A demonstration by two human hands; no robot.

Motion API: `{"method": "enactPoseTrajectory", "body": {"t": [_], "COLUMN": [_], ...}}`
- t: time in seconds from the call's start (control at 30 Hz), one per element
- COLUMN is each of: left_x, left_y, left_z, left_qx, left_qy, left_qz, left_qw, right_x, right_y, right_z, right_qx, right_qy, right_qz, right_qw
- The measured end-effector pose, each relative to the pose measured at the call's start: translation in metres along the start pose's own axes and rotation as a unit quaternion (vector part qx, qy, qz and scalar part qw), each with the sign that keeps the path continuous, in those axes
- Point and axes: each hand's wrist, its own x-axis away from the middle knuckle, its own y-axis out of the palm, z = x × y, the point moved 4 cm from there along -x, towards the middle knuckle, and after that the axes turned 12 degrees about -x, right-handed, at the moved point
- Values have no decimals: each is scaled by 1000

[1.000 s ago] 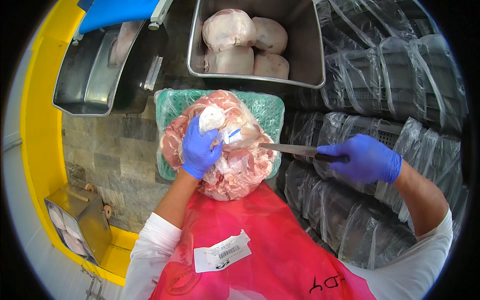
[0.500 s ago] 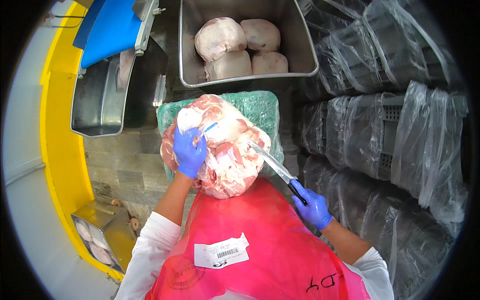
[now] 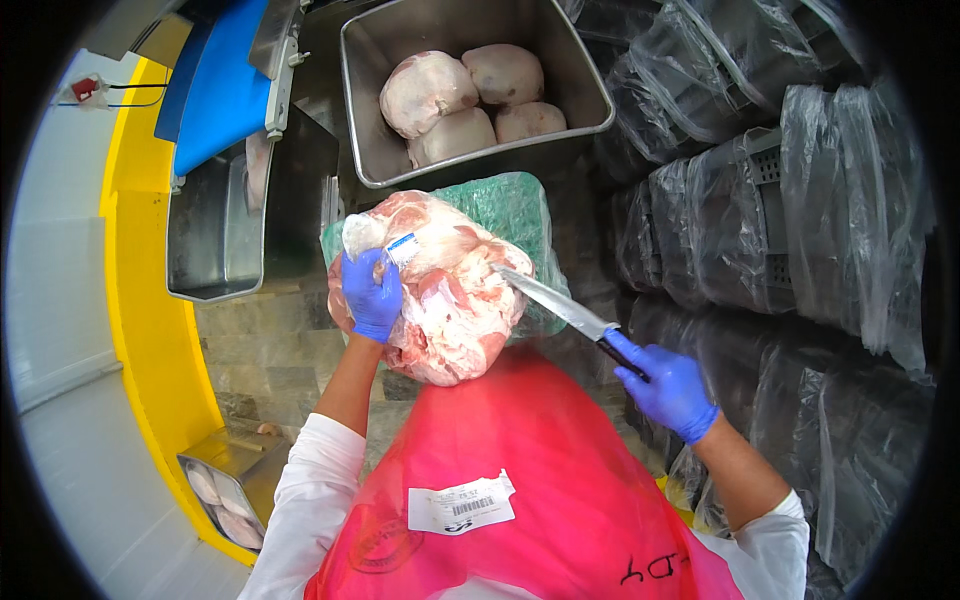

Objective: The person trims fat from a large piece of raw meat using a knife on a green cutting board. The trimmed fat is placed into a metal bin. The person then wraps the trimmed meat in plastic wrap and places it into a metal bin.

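Note:
A large piece of raw meat (image 3: 452, 290), pink with white fat, rests on a green block wrapped in clear film (image 3: 525, 200) in front of me. My left hand (image 3: 372, 296), in a blue-violet glove, is closed on the meat's left side; a small blue-and-white label (image 3: 402, 248) lies just beside it. My right hand (image 3: 670, 388), gloved alike, grips a long knife (image 3: 560, 305) by its black handle. The blade slants up and left, its tip at the right part of the meat; how deep it goes I cannot tell.
Beyond the meat stands a metal bin (image 3: 352, 100) with several rounded meat pieces. Left of it are another metal bin (image 3: 215, 278) and a blue conveyor belt (image 3: 225, 85). Film-covered grey crates (image 3: 705, 200) line the right. A red plastic apron (image 3: 540, 430) covers my front.
The whole view has shifted and tilted slightly. My right hand has moved a little right and up with the knife, whose tip stays at the meat. My left hand keeps its hold.

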Motion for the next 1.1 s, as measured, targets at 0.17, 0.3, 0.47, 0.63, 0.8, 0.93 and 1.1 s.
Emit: {"method": "enactPoseTrajectory", "body": {"t": [0.17,0.3,0.47,0.63,0.8,0.93,1.1], "left_x": [-1,-6,-7,-3,-1,1,7], "left_y": [-5,-7,-8,-3,-4,-1,-1], "left_z": [7,9,7,-2,-1,-3,-3], "left_qx": [13,-60,-50,-4,12,4,-6], "left_qy": [-27,49,29,-3,-25,-17,-54], "left_qz": [-26,2,-43,-52,-70,-70,-59], "left_qw": [999,997,997,999,997,997,997], "right_x": [-26,-60,-111,-155,-171,-130,-52], "right_y": [-44,-72,-108,-112,-96,-57,38], "right_z": [-26,-44,-55,-37,-19,24,74], "right_qx": [1,22,45,14,-30,-101,-147], "right_qy": [66,50,54,25,42,78,-4], "right_qz": [-42,-99,-205,-274,-294,-232,-33], "right_qw": [997,994,976,961,954,964,989]}}
